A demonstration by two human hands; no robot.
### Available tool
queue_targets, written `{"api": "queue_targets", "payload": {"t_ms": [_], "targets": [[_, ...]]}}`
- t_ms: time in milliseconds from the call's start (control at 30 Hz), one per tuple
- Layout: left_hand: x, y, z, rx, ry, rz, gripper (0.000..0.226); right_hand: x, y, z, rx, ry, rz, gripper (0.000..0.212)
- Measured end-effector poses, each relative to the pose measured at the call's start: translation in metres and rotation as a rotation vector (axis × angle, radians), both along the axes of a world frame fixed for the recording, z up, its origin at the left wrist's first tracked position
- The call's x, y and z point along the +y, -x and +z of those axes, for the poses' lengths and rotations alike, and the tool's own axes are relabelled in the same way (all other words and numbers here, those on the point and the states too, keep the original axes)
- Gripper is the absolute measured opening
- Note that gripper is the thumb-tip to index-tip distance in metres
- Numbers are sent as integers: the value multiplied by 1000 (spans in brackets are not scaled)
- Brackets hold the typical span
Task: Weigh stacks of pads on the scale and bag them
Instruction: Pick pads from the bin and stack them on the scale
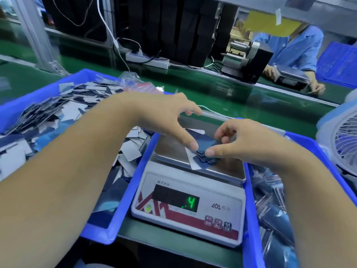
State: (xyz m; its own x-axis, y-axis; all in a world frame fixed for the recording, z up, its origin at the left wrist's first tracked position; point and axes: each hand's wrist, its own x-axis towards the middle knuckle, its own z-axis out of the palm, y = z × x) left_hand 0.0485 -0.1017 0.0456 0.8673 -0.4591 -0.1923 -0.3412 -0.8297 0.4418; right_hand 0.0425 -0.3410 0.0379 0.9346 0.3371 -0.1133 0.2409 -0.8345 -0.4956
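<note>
A small stack of dark blue pads [205,151] with white backing lies on the steel pan of the white electronic scale [185,198], whose green display reads 4. My left hand [166,117] reaches over the pan, its thumb tip touching the stack's left edge. My right hand [237,140] pinches the stack from the right, thumb at the front and curled fingers at the back. Both hands meet around the pads at the middle of the pan.
A blue bin [123,206] at the left holds several loose pads. Another blue bin [251,219] at the right holds bagged pads. A white fan [343,138] stands at the right. A green conveyor [212,88] runs behind, with a person in blue [293,49] across it.
</note>
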Motion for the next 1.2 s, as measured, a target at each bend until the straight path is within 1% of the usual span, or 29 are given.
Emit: {"api": "queue_targets", "payload": {"t_ms": [67, 167, 233, 267, 333, 400, 533, 633, 733, 767, 833, 900, 1033, 1200], "targets": [[-2, 1, -1, -2, -87, -25, 114, 2, 4, 2, 10, 52, 18, 74], [-8, 5, -3, 3, -178, -32, 119, 5, 7, 1, 10, 70, 21, 70], [-14, 8, -5, -11, -229, -39, 117, 8, 8, 1, -12, 98, 22, 67], [-17, 10, -6, -18, -229, -44, 110, 10, 9, 1, -22, 118, 28, 64], [-23, 11, -7, -38, -192, -51, 95, 13, 11, 1, -38, 145, 31, 58], [-26, 12, -5, -53, -170, -45, 89, 15, 13, 2, -42, 143, 25, 54], [-27, 12, -6, -66, -142, -15, 89, 18, 14, 3, -15, 118, -6, 54], [-27, 10, -8, -65, -108, 19, 97, 21, 14, 0, 0, 60, -32, 55], [-28, 10, -8, -37, -47, 29, 103, 24, 15, 0, 51, -23, -38, 61], [-28, 10, -7, -24, -18, 23, 101, 24, 15, 0, 69, -49, -35, 59], [-30, 10, -7, 6, 59, 6, 89, 24, 16, 1, 106, -110, -31, 52], [-31, 9, -9, 16, 102, -12, 80, 24, 14, -2, 98, -131, -57, 43], [-32, 7, -13, 11, 158, -17, 78, 25, 8, -9, 52, -108, -104, 34], [-31, 6, -16, -26, 225, -7, 76, 23, 8, -9, 73, -143, -115, 36]]}}
